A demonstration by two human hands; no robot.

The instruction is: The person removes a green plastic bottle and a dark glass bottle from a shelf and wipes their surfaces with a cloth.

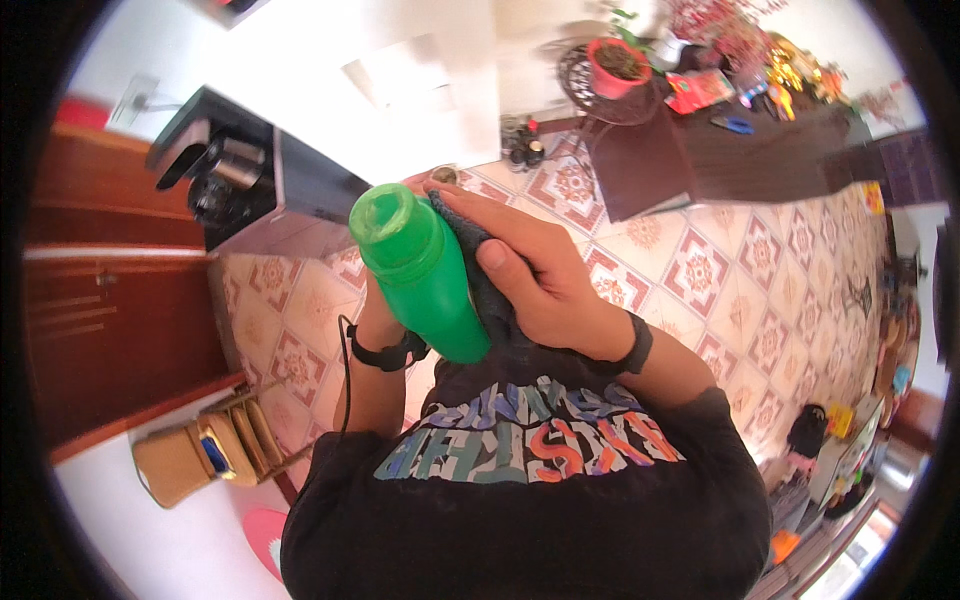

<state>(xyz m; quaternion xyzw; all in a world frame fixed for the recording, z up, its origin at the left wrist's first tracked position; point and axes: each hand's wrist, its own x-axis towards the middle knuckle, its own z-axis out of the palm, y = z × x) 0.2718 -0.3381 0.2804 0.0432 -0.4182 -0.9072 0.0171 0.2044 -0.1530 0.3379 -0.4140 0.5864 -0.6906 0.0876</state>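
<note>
A green plastic bottle (431, 277), its cap end towards the camera, is held tilted in front of my chest. My right hand (536, 270) presses a dark grey cloth (484, 259) against the bottle's right side, fingers stretched along the cloth and thumb bent over it. My left hand (382, 300) is behind the bottle, mostly hidden by it; only its edge and the wrist with a black band show. Whether the left fingers close round the bottle is hidden. A thin black cable runs from the left wristband down the forearm.
A water dispenser (315, 169) stands at the left beside a reddish wooden cabinet (127, 337). Upper right, a dark brown table (757, 161) bears scissors (731, 124), packets and decorations; a potted plant (616, 67) sits on a metal stand. Stacked woven chairs (176, 461) are lower left on the patterned tile floor (697, 270).
</note>
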